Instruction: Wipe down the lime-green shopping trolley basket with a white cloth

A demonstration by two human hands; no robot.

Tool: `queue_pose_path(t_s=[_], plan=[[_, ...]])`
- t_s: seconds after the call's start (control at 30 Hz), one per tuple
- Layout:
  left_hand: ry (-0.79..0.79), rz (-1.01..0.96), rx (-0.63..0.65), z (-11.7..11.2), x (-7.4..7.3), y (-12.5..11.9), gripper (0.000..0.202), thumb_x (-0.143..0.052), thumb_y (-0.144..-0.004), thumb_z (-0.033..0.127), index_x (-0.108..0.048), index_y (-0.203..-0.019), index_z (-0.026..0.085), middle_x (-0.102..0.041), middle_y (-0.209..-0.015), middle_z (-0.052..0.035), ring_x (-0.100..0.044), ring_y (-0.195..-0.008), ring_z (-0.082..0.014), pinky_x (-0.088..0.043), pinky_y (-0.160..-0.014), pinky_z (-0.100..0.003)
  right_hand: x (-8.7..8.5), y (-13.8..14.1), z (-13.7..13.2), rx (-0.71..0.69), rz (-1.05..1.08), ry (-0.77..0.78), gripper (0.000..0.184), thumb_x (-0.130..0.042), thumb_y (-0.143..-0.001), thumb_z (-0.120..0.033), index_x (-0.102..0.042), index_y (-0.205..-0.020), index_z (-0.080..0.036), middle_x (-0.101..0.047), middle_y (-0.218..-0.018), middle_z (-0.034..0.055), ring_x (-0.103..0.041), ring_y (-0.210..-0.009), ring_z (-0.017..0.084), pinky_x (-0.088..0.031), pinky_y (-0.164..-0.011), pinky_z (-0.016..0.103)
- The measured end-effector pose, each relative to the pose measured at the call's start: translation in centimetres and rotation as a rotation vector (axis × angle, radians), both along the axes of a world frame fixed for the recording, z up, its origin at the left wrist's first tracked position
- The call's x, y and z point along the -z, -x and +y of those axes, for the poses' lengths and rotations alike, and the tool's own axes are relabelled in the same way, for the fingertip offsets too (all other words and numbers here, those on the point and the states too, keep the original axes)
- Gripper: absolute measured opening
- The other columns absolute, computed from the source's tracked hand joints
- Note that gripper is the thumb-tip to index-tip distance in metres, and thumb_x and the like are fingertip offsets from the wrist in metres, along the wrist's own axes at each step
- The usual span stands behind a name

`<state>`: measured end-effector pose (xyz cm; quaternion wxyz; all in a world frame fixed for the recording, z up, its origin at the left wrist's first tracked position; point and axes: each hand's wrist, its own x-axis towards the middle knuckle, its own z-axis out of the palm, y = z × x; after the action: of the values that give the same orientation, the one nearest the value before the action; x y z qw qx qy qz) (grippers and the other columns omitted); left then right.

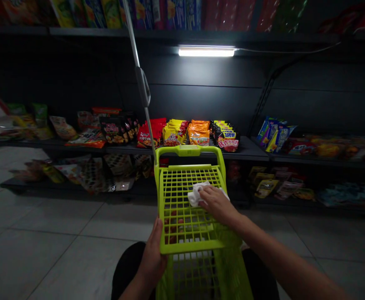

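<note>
A lime-green plastic shopping basket (191, 249) with grid walls is tilted between my knees, its handle end toward the shelves. My left hand (154, 250) holds its left edge, with the thumb outside and the fingers partly visible behind the grid. Pressed to the upper grid panel is a crumpled white cloth (195, 195), with my right hand (218, 204) closed over it. A long metal pull rod (142, 85) with a grey grip rises from the basket's upper left corner.
A dark shelf (251, 146) ahead carries rows of snack packets (199, 132), and more bags lie on the lower shelf (279, 183). A lit tube lamp (206, 51) hangs under the upper shelf. Grey floor tiles (60, 250) surround me.
</note>
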<state>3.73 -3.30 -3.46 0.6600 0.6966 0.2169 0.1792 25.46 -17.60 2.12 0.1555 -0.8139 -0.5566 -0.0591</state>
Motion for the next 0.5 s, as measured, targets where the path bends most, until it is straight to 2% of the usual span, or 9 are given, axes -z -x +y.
queue_pose_path(t_s=[0.07,0.13,0.2,0.3,0.37,0.43,0.5], plan=[[0.097,-0.040,-0.083,-0.2,-0.2,-0.1,0.072,-0.021,-0.100,0.067,-0.039,-0.153,0.022,-0.064,-0.142,-0.0126,-0.061,-0.130,-0.0292,-0.053,-0.106,-0.049,-1.0,-2.3,0.9,0.014,-0.037,0.034,0.017,-0.064,-0.092,-0.021,-0.067,-0.109,-0.020,-0.063,-0.130,0.0124,-0.057,-0.122,0.026,-0.045,-0.104,0.040],[0.074,-0.080,-0.165,-0.4,-0.1,-0.1,0.069,-0.023,-0.102,0.062,-0.027,-0.160,0.025,-0.047,-0.158,-0.0097,-0.047,-0.144,-0.0267,-0.046,-0.116,-0.044,-2.3,-4.0,2.3,0.099,-0.063,0.078,0.014,-0.063,-0.093,-0.021,-0.068,-0.105,-0.019,-0.063,-0.126,0.0124,-0.059,-0.116,0.026,-0.048,-0.096,0.036],[-0.074,-0.095,-0.183,-0.5,0.2,0.0,0.067,-0.025,-0.103,0.057,-0.015,-0.163,0.028,-0.027,-0.169,-0.0053,-0.030,-0.153,-0.0250,-0.039,-0.121,-0.041,-3.6,-4.4,4.4,0.173,-0.074,0.102,0.015,-0.063,-0.093,-0.024,-0.066,-0.107,-0.019,-0.065,-0.118,0.0115,-0.062,-0.107,0.024,-0.049,-0.087,0.032],[-0.325,-0.088,-0.176,-0.4,0.7,0.4,0.073,-0.036,-0.101,0.057,-0.006,-0.163,0.032,-0.003,-0.173,-0.0035,-0.010,-0.158,-0.0279,-0.027,-0.125,-0.049,-4.4,-2.5,8.7,0.154,-0.072,0.020,0.031,-0.064,-0.094,-0.030,-0.059,-0.123,-0.020,-0.067,-0.113,0.0087,-0.062,-0.102,0.023,-0.048,-0.082,0.030],[-0.480,-0.104,-0.144,0.1,0.9,0.7,0.083,-0.052,-0.094,0.062,-0.012,-0.162,0.035,0.004,-0.173,-0.0051,-0.005,-0.158,-0.0330,-0.022,-0.125,-0.058,-4.3,-0.8,11.5,0.034,-0.093,-0.017,0.038,-0.062,-0.096,-0.031,-0.054,-0.132,-0.024,-0.068,-0.114,0.0064,-0.061,-0.103,0.022,-0.046,-0.083,0.029],[-0.633,-0.135,-0.035,1.0,1.0,1.0,0.090,-0.070,-0.081,0.065,-0.031,-0.156,0.034,0.004,-0.173,-0.0084,-0.003,-0.157,-0.0398,-0.021,-0.122,-0.065,-3.8,0.0,13.3,-0.144,-0.142,0.026,0.032,-0.058,-0.098,-0.030,-0.057,-0.130,-0.028,-0.068,-0.114,0.0050,-0.059,-0.104,0.021,-0.045,-0.086,0.029],[-0.777,-0.149,0.109,1.9,1.3,1.2,0.077,-0.080,-0.074,0.059,-0.054,-0.141,0.032,-0.006,-0.173,-0.0104,-0.001,-0.157,-0.0431,-0.023,-0.120,-0.068,-3.4,-0.7,13.5,-0.251,-0.171,0.084,0.026,-0.056,-0.100,-0.029,-0.064,-0.124,-0.029,-0.068,-0.113,0.0050,-0.058,-0.104,0.021,-0.043,-0.089,0.029]])
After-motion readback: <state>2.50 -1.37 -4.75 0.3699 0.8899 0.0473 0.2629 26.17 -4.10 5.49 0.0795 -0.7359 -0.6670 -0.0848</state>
